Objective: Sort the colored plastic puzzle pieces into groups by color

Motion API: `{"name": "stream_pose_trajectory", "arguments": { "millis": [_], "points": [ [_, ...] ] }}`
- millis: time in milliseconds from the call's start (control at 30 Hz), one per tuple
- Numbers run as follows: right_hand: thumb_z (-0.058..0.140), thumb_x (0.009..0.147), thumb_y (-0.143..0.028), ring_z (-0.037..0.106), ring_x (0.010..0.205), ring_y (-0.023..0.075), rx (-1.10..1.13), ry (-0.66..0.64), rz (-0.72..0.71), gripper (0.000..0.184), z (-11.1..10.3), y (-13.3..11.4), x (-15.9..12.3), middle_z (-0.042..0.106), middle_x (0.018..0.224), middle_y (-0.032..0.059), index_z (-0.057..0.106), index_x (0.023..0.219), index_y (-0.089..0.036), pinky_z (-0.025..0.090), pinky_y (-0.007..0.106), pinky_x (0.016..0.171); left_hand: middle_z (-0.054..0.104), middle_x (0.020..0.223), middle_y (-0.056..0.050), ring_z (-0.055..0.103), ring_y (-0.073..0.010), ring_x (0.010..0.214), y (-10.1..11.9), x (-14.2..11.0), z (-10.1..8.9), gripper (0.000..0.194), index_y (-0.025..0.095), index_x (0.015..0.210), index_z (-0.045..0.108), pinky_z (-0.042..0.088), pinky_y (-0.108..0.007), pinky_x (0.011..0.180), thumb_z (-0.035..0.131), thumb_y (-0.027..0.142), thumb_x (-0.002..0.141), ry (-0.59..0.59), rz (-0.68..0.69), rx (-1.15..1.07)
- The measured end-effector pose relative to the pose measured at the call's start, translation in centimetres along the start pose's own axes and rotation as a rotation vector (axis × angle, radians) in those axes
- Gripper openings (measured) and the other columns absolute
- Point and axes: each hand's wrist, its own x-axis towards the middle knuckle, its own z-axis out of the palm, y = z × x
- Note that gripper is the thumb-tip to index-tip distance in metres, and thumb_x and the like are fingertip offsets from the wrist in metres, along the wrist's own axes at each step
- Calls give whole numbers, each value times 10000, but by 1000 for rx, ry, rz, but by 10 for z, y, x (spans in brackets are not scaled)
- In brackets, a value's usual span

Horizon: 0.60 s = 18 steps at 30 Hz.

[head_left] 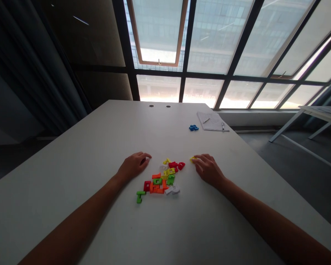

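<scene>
Right hand (pixel 209 170): curled fingertips on a small yellow plastic-looking piece (pixel 192 159), right of the mixed red-orange-green-yellow-white pile of angular pieces (pixel 164 184); pinched or merely touched, cannot tell. Left hand (pixel 134 164), half-curled left of the pile, grip unclear. Blue angular pieces (pixel 193 127) clustered far right, probably to keep one colour separate.

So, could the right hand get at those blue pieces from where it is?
Probably yes: the blue pieces lie farther across the table, ahead of the right hand, with nothing visible standing between. Its fingertips are at a yellow piece, though.
</scene>
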Motion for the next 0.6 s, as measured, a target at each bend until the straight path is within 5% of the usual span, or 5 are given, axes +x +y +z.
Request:
{"name": "stream_pose_trajectory", "arguments": {
  "millis": [233, 600],
  "points": [
    [497, 1020, -254, 549, 1316, 333, -144, -120, 157, 467, 14, 20, 43, 653, 1466, 123, 652, 1460, -237, 458, 494, 1096, 761, 1059, -52, 696, -216, 927, 3, 0, 0, 378, 282, 1164, 765, 517, -308, 768, 454, 446, 1024, 6, -2, 1],
    [368, 1055, -495, 427, 1415, 406, -196, -250, 412, 669, 78, 33, 180, 346, 1735, 121, 389, 1650, -189, 380, 534, 1140, 756, 1031, -39, 691, -212, 893, 3, 1, -1, 355, 291, 1162, 762, 499, -306, 746, 460, 426, 1032, -4, -11, 13]
  ]
}}
